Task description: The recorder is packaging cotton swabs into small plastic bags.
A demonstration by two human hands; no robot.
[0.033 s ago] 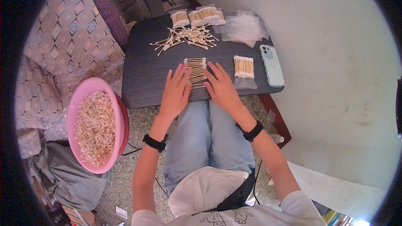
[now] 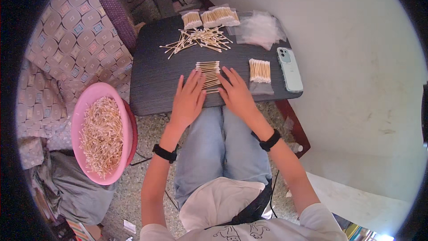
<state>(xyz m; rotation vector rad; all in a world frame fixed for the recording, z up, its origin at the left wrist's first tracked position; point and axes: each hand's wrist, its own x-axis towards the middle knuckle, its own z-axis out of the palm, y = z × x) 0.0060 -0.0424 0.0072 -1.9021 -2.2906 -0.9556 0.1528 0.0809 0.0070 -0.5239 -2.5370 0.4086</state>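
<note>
A row of cotton swabs (image 2: 209,73) with wooden sticks lies side by side on the dark table, near its front edge. At the row's left end rests my left hand (image 2: 188,96), its fingers stretched out and touching the tips. My right hand (image 2: 236,93) lies along the opposite end, fingers spread. Some of the nearer swabs are partly covered by my fingers. Just right of my right hand is a clear bag of swabs (image 2: 260,71) with its lower flap flat. Beyond the row, a loose heap of swabs (image 2: 200,39) lies crisscrossed.
Filled swab packs (image 2: 218,17) stand at the table's (image 2: 151,80) back, beside a stack of clear plastic bags (image 2: 261,29). A phone (image 2: 290,69) lies by the right edge, near the wall. On the left, a pink basin (image 2: 127,151) holds many loose swabs.
</note>
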